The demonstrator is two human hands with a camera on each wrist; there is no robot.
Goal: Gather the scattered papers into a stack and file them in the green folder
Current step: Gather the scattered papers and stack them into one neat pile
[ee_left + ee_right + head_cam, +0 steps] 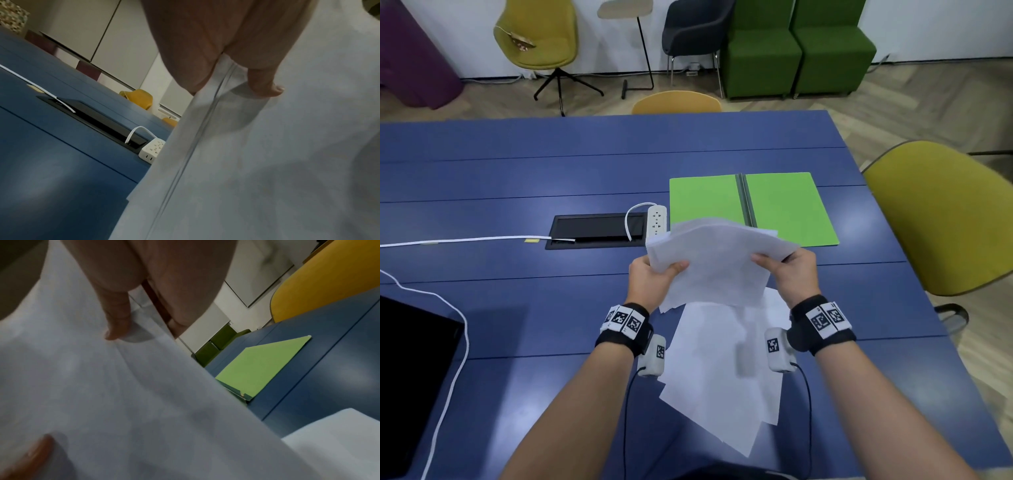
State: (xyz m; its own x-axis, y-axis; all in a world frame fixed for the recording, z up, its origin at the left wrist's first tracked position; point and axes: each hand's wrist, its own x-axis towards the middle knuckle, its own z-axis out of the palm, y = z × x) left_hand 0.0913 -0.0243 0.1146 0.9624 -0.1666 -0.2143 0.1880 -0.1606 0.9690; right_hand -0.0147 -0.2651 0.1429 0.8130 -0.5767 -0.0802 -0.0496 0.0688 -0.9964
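From the head view, over the blue table (517, 192), I see my left hand (650, 281) and right hand (796, 274) each pinching one side of a loose bundle of papers (715, 263) held up above the near half of the table, thumbs on top, fingers under; edges fan out unevenly, so not squared yet. More loose sheets (722, 370) lie overlapped on the table right below the bundle, between my wrists, not picked up. Green folder (784, 209) lies open and flat beyond the bundle, both flaps bare, nothing filed; the bundle's far edge overlaps its near edge in this view. Power strip (655, 221) and cable hatch (599, 229) sit left of the folder. On the left wrist view, left thumb pressed on the top sheet, paper clamped between thumb and palm side, several sheet edges visible in layers, power strip beyond. On the right wrist view, right thumb down on the paper, fingers curled under the edge, grip closed on the bundle; folder open on the table past the paper edge, another sheet corner lying low right. My read: gathering roughly half done; left to do are the remaining sheets, squaring the stack, laying it in the folder, closing it.
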